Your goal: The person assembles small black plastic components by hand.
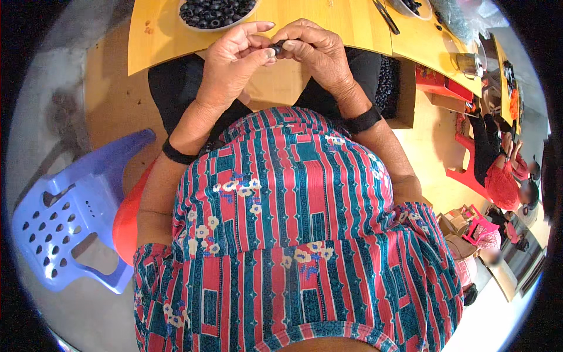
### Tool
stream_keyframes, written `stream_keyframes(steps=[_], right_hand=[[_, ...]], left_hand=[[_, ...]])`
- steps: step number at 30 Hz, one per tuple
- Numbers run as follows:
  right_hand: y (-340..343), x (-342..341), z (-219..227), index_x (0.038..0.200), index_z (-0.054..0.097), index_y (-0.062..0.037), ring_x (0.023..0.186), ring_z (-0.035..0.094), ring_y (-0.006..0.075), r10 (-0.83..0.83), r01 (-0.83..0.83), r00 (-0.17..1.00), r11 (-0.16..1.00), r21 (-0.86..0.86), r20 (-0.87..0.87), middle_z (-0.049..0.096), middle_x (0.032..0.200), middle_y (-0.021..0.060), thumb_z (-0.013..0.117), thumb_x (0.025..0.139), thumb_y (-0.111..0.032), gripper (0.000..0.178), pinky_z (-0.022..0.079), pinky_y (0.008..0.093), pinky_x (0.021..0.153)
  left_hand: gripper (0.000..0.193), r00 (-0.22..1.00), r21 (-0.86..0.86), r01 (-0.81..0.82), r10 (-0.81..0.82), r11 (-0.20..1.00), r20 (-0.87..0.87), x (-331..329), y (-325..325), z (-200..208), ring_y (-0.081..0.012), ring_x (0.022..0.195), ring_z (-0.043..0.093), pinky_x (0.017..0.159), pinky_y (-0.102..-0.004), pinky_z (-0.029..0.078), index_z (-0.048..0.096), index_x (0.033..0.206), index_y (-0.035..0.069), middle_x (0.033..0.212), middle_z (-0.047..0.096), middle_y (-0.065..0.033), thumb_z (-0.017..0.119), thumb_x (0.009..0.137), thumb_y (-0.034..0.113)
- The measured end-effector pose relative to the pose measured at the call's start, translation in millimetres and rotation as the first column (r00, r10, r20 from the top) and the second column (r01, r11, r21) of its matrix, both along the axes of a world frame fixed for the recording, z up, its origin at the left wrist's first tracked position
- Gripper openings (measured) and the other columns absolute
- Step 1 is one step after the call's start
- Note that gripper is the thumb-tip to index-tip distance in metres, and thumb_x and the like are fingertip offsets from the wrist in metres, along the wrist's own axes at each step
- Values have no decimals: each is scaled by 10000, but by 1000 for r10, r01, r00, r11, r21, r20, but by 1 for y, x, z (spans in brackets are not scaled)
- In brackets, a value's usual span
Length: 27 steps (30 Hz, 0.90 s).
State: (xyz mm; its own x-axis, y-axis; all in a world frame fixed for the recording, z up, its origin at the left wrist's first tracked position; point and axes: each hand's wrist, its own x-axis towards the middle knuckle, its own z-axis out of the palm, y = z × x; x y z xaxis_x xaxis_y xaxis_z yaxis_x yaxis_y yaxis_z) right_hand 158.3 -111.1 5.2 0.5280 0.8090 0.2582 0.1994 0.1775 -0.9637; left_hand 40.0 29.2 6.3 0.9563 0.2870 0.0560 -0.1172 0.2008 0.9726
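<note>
Close to the front edge of a yellow table (pixel 328 26), my two hands meet over a small black part (pixel 278 47), apparently round; the fingers cover much of it. My left hand (pixel 231 61) pinches it from the left with thumb and fingers, its index finger stretched out above. From the other side, my right hand (pixel 319 56) grips the same part between thumb and bent fingers. Just beyond my left hand stands a white bowl (pixel 196 27) heaped with black ring-shaped parts (pixel 217 12).
A dark slim tool (pixel 386 16) and a second bowl (pixel 430 12) lie on the table's right. A metal mug (pixel 469 63) stands near its edge. Below are a red bin (pixel 444 86) and a box (pixel 404 97) of black pieces. A blue chair (pixel 53 217) is left; people sit far right.
</note>
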Motion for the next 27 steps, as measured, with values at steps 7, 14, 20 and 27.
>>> stream_keyframes(steps=[7, 14, 20, 27], right_hand=[[3, -8, -3, 907, 650, 17, 712, 612, 131, -91, 90, 995, 996, 31, 40, 586, 812, 66, 588, 811, 34, 116, 512, 231, 644], [7, -21, -11, 886, 662, 3, 703, 609, 129, -248, 244, 960, 969, 48, 129, 604, 802, 74, 601, 795, 42, 116, 507, 225, 633], [7, -20, -10, 917, 663, -9, 710, 617, 157, -258, 249, 940, 966, 69, 225, 613, 816, 88, 608, 788, 37, 148, 516, 243, 634], [2, -19, -10, 985, 649, -56, 737, 633, 184, -234, 236, 858, 970, 54, 458, 615, 845, 92, 705, 720, -72, 272, 522, 263, 650]], left_hand=[[368, 999, -139, -27, 22, 990, -35, -1, -2, -1, -111, 791, 598, 746, -236, 501, 483, 1196, -22, 898, 614, -85, 563, 838, -9], [354, 998, -138, -50, 45, 989, -40, -3, -3, -4, -108, 773, 591, 735, -238, 500, 491, 1181, -18, 873, 607, -80, 571, 837, -10], [381, 999, -169, -41, 36, 985, -28, -3, -4, -6, -111, 798, 590, 745, -224, 491, 466, 1222, -10, 955, 595, -83, 557, 852, 5], [365, 992, -295, -116, 98, 948, -74, -3, -9, -12, -109, 810, 597, 750, -226, 490, 502, 1175, -6, 875, 606, -72, 596, 822, -5]])
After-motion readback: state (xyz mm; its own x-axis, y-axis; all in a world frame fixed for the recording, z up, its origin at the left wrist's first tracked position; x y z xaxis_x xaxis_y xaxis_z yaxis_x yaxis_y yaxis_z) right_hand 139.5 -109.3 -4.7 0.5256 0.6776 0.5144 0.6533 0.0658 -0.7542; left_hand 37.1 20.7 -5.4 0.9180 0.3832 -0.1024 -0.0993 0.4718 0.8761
